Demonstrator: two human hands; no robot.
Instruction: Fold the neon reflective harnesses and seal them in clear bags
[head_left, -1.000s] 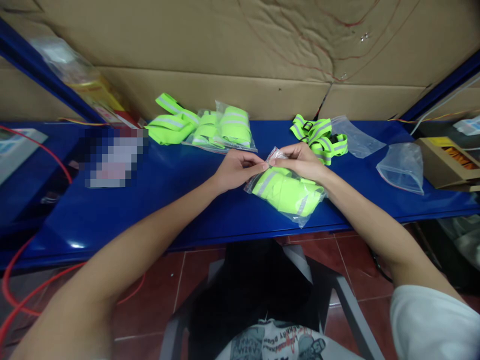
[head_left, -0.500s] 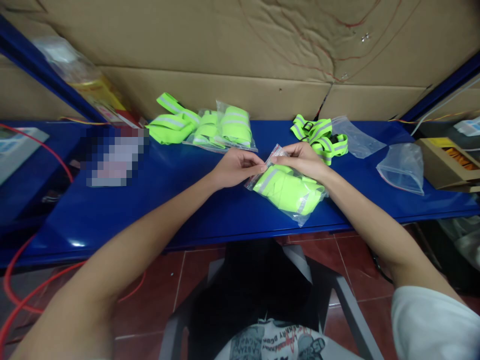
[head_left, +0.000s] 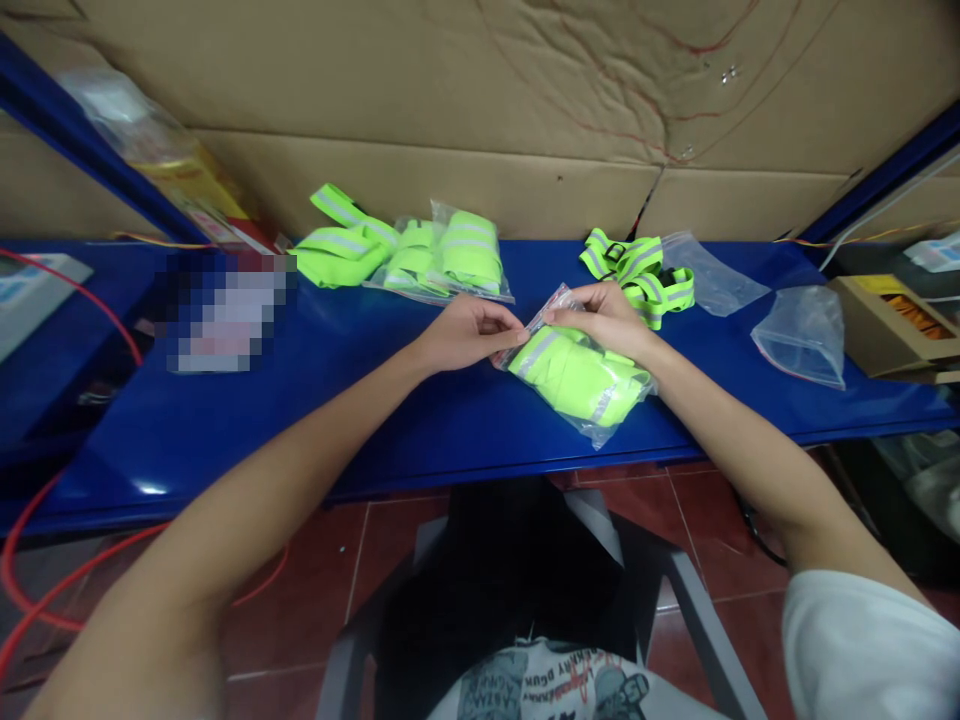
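A clear plastic bag [head_left: 579, 378] stuffed with a neon-green reflective strap lies on the blue table [head_left: 315, 420] near its front edge. My left hand [head_left: 465, 333] pinches the bag's top edge from the left. My right hand [head_left: 604, 314] pinches the same top edge from the right, fingertips almost meeting those of the left. Both hands are closed on the bag's mouth.
At the back lie a loose green strap [head_left: 341, 245] and a filled bag [head_left: 450, 258]. A second loose strap [head_left: 637, 270] and two empty clear bags [head_left: 716, 275] [head_left: 802, 332] sit to the right. A cardboard box [head_left: 896, 325] stands far right. Cardboard lines the wall. A red cable [head_left: 45, 560] hangs left.
The bag has shifted slightly away from me on the table. Both hands keep their pinch on its top edge and have barely moved.
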